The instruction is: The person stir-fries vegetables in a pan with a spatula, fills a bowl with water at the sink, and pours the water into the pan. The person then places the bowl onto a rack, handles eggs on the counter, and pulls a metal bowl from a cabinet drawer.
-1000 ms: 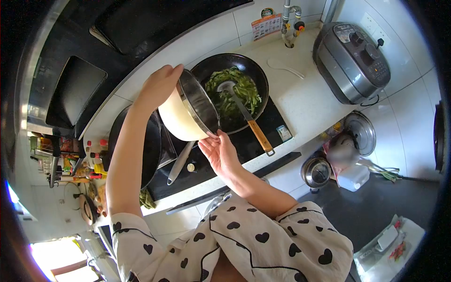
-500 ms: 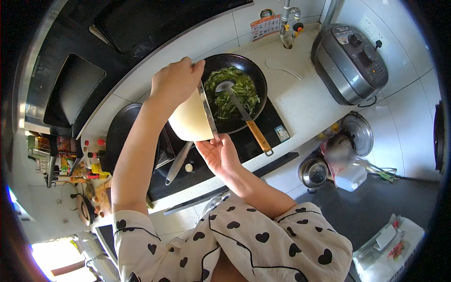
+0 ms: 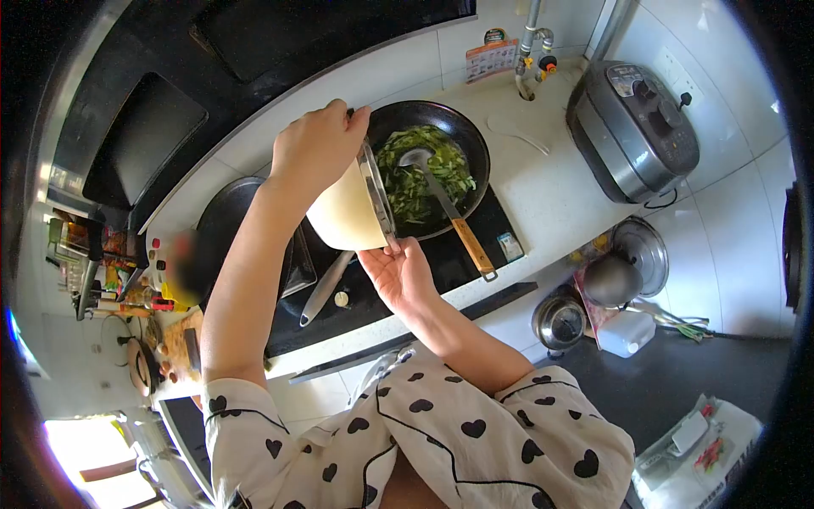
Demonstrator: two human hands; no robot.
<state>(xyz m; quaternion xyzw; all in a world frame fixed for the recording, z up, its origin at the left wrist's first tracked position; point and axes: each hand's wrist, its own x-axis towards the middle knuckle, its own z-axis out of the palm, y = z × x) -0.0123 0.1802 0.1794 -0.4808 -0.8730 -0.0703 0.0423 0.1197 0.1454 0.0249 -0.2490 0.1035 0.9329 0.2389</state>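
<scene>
Both my hands hold a cream pot (image 3: 346,214) with a metal rim, tipped on its side at the left edge of a black wok (image 3: 482,153). My left hand (image 3: 318,144) is closed round the pot's upper end, its grip partly hidden. From below, my right hand (image 3: 398,273) has its fingertips on the lower end of the rim, palm turned up. Chopped green vegetables (image 3: 414,199) lie in the wok. A spatula (image 3: 454,212) with a wooden handle rests among them, its handle over the near wok edge. The inside of the pot is hidden.
A grey handle (image 3: 326,293) sticks out beneath the pot over the black stove (image 3: 381,310). Another dark pan (image 3: 222,216) stands left. On the counter's right are a white spoon (image 3: 517,134) and a rice cooker (image 3: 636,131). Metal pots (image 3: 561,322) sit lower right.
The view has shifted slightly, so the wok and counter appear a little lower and farther right. Both hands keep their hold on the tipped pot.
</scene>
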